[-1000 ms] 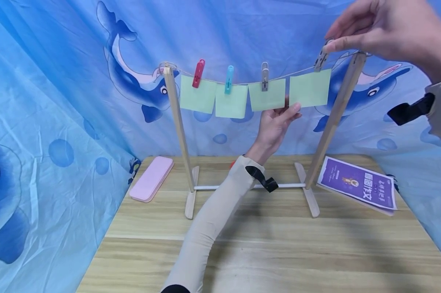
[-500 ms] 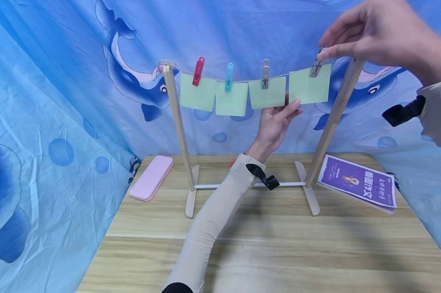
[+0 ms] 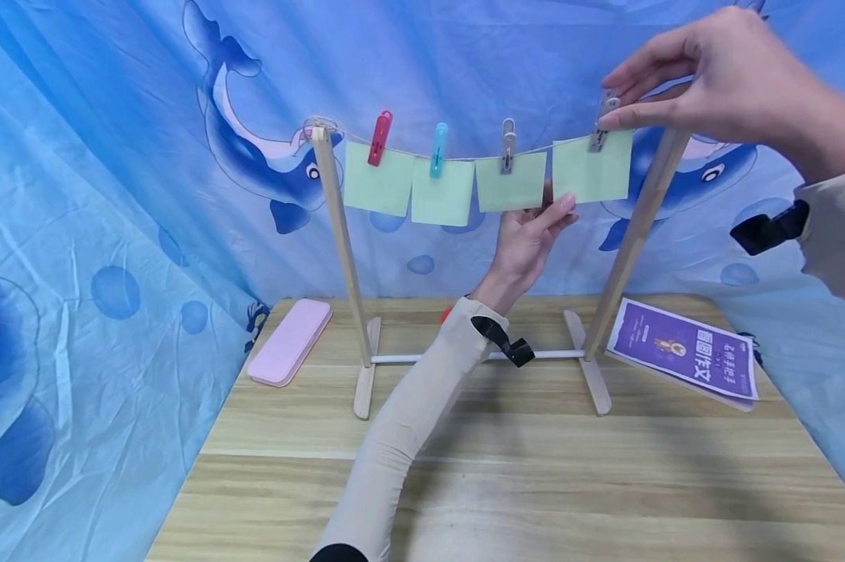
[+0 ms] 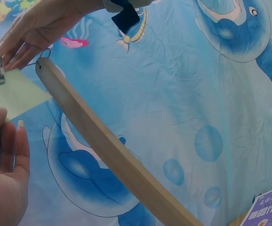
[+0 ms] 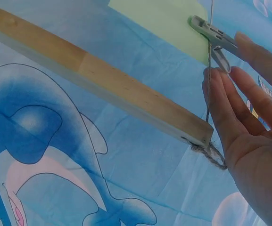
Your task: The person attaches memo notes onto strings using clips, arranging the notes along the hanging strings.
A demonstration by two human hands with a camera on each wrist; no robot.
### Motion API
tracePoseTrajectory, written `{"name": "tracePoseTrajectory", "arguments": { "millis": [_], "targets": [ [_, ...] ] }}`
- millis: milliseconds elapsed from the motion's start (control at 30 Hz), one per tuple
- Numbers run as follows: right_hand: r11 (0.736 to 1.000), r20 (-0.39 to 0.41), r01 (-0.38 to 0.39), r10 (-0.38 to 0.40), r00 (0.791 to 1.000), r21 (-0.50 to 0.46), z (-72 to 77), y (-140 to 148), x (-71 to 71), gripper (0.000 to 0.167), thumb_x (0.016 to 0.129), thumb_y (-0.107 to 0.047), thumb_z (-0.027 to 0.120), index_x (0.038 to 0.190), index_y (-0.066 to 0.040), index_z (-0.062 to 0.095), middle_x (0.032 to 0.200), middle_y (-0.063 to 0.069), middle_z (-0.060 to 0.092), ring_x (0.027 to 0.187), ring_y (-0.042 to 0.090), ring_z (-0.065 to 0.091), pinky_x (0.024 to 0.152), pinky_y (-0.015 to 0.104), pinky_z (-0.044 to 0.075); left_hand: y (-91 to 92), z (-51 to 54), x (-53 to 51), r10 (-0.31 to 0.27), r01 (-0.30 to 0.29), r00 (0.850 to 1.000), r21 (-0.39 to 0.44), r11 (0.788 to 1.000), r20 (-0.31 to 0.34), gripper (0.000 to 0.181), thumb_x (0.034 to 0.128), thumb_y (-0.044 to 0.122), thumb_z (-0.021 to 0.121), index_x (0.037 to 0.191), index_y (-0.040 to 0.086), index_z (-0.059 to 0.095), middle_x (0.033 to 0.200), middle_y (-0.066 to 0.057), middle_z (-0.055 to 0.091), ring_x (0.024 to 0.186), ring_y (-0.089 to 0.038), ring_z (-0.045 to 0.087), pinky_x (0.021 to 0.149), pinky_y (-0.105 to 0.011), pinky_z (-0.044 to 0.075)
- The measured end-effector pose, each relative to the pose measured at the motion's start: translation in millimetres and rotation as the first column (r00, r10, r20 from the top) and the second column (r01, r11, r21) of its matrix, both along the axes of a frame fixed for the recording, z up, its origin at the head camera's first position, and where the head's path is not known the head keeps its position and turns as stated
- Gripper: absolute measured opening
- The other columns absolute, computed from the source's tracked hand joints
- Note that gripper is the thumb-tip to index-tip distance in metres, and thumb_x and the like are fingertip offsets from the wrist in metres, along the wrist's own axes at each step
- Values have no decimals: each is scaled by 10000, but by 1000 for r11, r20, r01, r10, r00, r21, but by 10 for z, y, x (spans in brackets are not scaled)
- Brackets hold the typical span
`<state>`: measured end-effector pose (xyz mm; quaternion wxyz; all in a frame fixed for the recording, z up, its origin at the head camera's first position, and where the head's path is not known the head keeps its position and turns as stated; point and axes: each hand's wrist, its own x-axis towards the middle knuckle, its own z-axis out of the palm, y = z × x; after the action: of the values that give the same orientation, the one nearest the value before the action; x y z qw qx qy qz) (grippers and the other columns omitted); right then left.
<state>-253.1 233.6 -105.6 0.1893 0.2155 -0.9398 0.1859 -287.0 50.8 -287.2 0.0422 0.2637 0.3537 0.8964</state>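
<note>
At the right end of the string [image 3: 561, 144], a grey clothespin [image 3: 597, 142] sits on the top edge of a light green paper [image 3: 594, 173]. My right hand [image 3: 738, 90] holds this clothespin's upper end between thumb and fingers. In the right wrist view the clothespin [image 5: 212, 32] bites over both string and paper. Below, my left hand [image 3: 522, 243] pinches the paper's lower left corner, thumb in front; its fingers are partly hidden. Three more green papers hang to the left, under a red clothespin [image 3: 380, 138], a blue clothespin [image 3: 439, 150] and another grey clothespin [image 3: 509, 146].
Two wooden posts [image 3: 636, 230] carry the string, joined low down by a white rod [image 3: 555, 354]. A pink case [image 3: 291, 343] lies on the table [image 3: 605, 484] at left, a purple booklet [image 3: 682, 351] at right. A dolphin-print curtain [image 3: 422, 70] hangs behind.
The right hand and its clothespin have moved slightly left and down onto the paper's top edge; the fingers sit a little looser on it. The left hand stays nearly still.
</note>
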Motion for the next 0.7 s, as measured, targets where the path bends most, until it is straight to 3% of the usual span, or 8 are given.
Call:
{"name": "tracePoseTrajectory", "arguments": {
  "millis": [133, 233, 367, 700],
  "targets": [
    [1000, -1, 6, -6, 1000, -1, -26, 7, 9, 381, 989, -336, 716, 1303, -122, 718, 983, -318, 575, 875, -223, 539, 885, -6, 467, -3, -24, -11, 12, -12, 1000, -1, 1000, 4, 403, 1024, -141, 486, 1083, 232, 628, 991, 97, 617, 895, -88, 672, 834, -233, 598],
    [1000, -16, 18, -18, 1000, -4, -40, -5, 32, 404, 977, -348, 732, 1310, -118, 713, 1105, -104, 724, 852, -249, 512, 832, -32, 444, -6, -39, -27, 25, -25, 1000, -3, 1000, 5, 352, 1017, -136, 504, 1063, 191, 625, 1000, 70, 622, 908, -97, 664, 840, -232, 595],
    [999, -49, 33, -34, 998, -10, -46, -35, 67, 422, 973, -361, 739, 1307, -105, 712, 1269, 181, 720, 812, -270, 461, 768, -48, 396, -14, -51, -45, 26, -26, 1000, 3, 1000, 18, 339, 1015, -133, 514, 1087, 180, 620, 997, 48, 627, 930, -101, 667, 841, -235, 596],
    [998, -110, 47, -51, 993, -42, -88, -44, 138, 437, 988, -430, 702, 1327, -153, 709, 1256, 123, 705, 899, -295, 424, 1017, 67, 466, -50, -151, -87, 27, -27, 1000, -32, 999, -4, 330, 1020, -114, 517, 1067, 178, 664, 1024, 38, 647, 930, -101, 627, 843, -226, 578]
  ]
}}
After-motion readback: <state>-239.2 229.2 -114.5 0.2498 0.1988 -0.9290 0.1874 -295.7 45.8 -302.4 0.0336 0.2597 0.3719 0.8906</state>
